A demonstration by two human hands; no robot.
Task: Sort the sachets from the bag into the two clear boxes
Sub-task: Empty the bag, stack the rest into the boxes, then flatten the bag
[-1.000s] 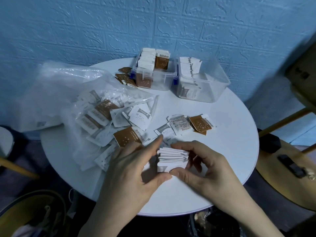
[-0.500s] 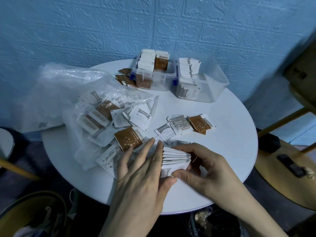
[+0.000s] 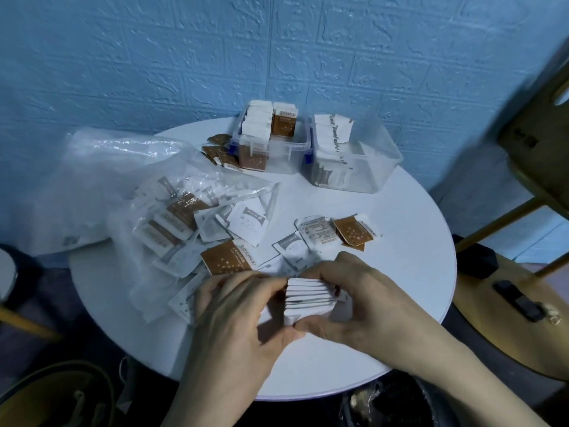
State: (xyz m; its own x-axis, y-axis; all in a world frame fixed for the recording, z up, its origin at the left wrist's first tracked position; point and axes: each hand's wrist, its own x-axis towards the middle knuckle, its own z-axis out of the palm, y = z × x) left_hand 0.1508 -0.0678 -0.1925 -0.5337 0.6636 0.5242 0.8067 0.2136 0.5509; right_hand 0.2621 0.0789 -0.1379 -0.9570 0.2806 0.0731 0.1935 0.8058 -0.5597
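The right hand (image 3: 366, 300) pinches a fanned stack of white paper sachets (image 3: 308, 298) near the front edge of the round white table (image 3: 400, 241), thumb beneath and fingers over the top. The left hand (image 3: 243, 312) curls against the stack's left side, squaring it. The stack looks loosely splayed, so a slack pinch could spill it. The clear plastic bag (image 3: 129, 186) spills sachets at the left edge; the 2 clear plastic boxes (image 3: 354, 155) sit at the far edge.
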